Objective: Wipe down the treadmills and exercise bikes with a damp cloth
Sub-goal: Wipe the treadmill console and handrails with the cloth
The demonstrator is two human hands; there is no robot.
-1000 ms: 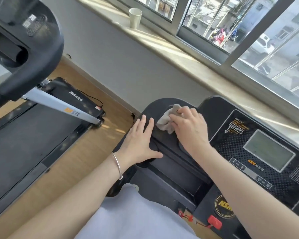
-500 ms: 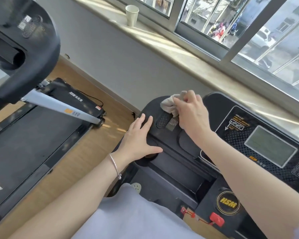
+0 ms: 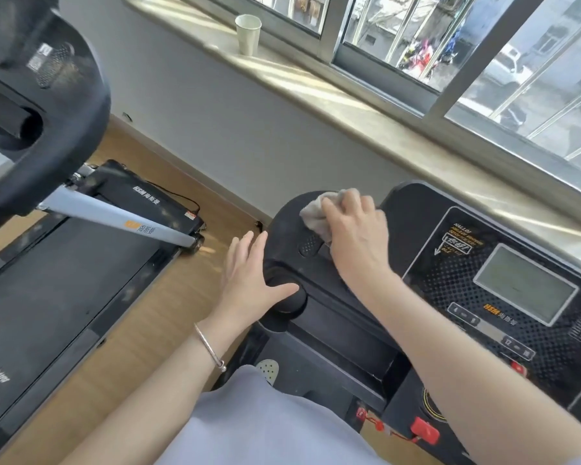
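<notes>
A black treadmill console (image 3: 483,297) with a grey display fills the right of the head view. Its rounded left wing (image 3: 287,223) is under both hands. My right hand (image 3: 356,236) presses a crumpled grey cloth (image 3: 316,214) onto the top of that wing, fingers closed over the cloth. My left hand (image 3: 249,280) lies flat on the wing's outer edge, fingers spread, thumb across a round knob. A silver bangle circles the left wrist.
A second treadmill (image 3: 64,280) with a black belt and silver upright stands to the left, its console (image 3: 37,105) looming at the top left. Wooden floor (image 3: 138,330) runs between them. A paper cup (image 3: 248,34) sits on the windowsill. A red safety clip (image 3: 425,431) hangs below the console.
My right hand slid the cloth from the middle of the wing up to its far edge, then slightly back. The left hand stayed planted in the same spot.
</notes>
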